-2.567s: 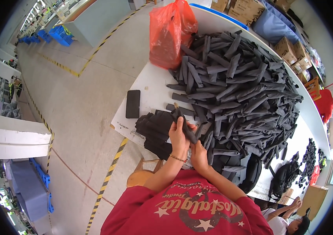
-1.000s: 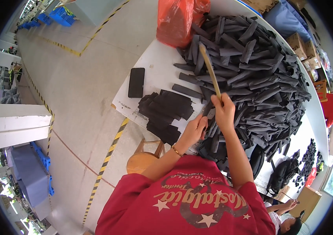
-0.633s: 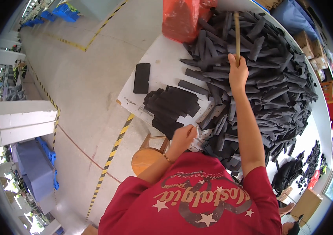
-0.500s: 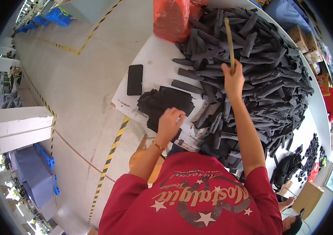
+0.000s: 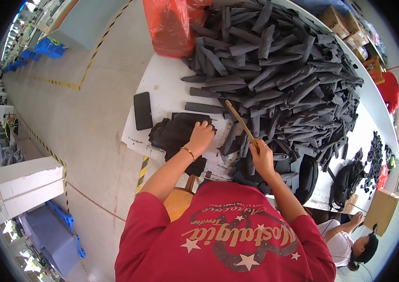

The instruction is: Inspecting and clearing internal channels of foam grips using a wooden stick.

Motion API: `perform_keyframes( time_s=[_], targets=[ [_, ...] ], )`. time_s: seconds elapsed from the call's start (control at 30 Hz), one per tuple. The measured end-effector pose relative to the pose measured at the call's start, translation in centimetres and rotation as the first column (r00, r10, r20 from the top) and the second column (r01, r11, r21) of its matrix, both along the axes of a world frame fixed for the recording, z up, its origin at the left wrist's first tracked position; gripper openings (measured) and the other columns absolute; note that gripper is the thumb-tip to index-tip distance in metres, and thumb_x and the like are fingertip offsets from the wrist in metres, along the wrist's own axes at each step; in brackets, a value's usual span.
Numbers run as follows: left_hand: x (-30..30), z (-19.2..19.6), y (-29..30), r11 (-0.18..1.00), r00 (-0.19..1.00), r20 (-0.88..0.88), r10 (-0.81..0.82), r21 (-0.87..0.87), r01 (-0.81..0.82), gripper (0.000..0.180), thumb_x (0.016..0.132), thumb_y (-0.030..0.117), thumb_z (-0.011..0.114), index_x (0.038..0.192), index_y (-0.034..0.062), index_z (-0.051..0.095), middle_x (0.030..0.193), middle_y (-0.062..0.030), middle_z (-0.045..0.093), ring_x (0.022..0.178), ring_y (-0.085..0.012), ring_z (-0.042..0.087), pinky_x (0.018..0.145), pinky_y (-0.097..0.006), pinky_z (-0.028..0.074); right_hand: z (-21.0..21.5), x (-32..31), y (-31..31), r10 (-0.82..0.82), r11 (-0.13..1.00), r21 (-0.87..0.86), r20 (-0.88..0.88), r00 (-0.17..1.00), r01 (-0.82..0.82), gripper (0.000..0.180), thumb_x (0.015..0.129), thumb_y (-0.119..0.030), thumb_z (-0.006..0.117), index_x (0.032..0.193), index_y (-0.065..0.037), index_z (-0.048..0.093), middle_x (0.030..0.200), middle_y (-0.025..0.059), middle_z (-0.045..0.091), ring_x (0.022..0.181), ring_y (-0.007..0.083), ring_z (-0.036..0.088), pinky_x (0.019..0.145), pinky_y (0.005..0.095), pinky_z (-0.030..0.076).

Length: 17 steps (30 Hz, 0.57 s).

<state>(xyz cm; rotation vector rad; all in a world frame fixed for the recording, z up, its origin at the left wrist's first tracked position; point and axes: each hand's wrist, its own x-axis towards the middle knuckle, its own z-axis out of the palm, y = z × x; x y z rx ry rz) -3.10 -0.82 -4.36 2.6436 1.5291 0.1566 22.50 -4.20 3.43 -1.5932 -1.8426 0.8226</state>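
Note:
My right hand (image 5: 262, 157) is closed around one end of a slim wooden stick (image 5: 241, 119). The stick points away and to the left, over the near left edge of a big heap of dark grey fabric tubes (image 5: 284, 77). On a stack of flat black fabric pieces (image 5: 173, 134), my left hand (image 5: 201, 137) rests with bent, slightly parted fingers. Its fingertips touch the stack near its right side, and no piece is seen raised in them. Between the stack and the heap, a few single tubes (image 5: 204, 107) lie on the white table (image 5: 166, 84).
A black phone (image 5: 143, 111) lies left of the stack. A red plastic bag (image 5: 169, 30) stands at the far table edge. Near me are a wooden stool (image 5: 179, 203) and a black bag-like item (image 5: 306, 178). Another person (image 5: 350, 242) sits at the lower right beside a cardboard box (image 5: 381, 212).
My right hand has come down and nearer, swinging the stick from upright to a leftward slant. My left hand has settled onto the black stack. The whole view has shifted somewhat.

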Motion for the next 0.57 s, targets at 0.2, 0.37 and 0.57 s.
perform_keyframes(
  time_s=[0.2, 0.37, 0.57],
  targets=[
    [-2.2, 5.0, 2.6, 0.947, 0.843, 0.479, 0.245, -0.303, -0.104, 0.009, 0.071, 0.018, 0.073, 0.080, 0.0158, 0.074, 0.084, 0.0039, 0.065, 0.101, -0.0203, 0.053, 0.086, -0.041, 0.036, 3.1, 2.7, -0.3, 0.180, 0.975, 0.088, 0.207, 0.961, -0.202, 0.015, 0.089, -0.012, 0.059, 0.102, -0.005, 0.062, 0.084, 0.0122, 0.062, 0.070, 0.0316, 0.064, 0.059, 0.0405, 0.051],
    [-2.6, 6.8, 3.6, 0.931, 0.807, 0.523, 0.276, -0.354, -0.089, 0.011, 0.073, 0.020, 0.074, 0.083, 0.0158, 0.074, 0.088, 0.0049, 0.066, 0.104, -0.0197, 0.052, 0.092, -0.041, 0.034, 4.9, 4.7, 0.5, 0.233, 0.943, 0.128, 0.406, 0.884, -0.308, 0.016, 0.088, -0.014, 0.062, 0.103, -0.011, 0.064, 0.079, 0.0072, 0.058, 0.065, 0.0272, 0.063, 0.055, 0.0379, 0.051],
    [-1.7, 7.6, 3.7, 0.933, 0.805, 0.552, 0.215, -0.360, -0.002, 0.012, 0.074, 0.021, 0.073, 0.084, 0.0140, 0.074, 0.091, 0.0046, 0.067, 0.105, -0.0188, 0.052, 0.095, -0.042, 0.032, 4.5, 5.0, 1.3, 0.260, 0.919, 0.136, 0.501, 0.826, -0.371, 0.019, 0.087, -0.015, 0.063, 0.105, -0.011, 0.064, 0.079, 0.0055, 0.057, 0.066, 0.0230, 0.063, 0.055, 0.0352, 0.052]
  ],
)
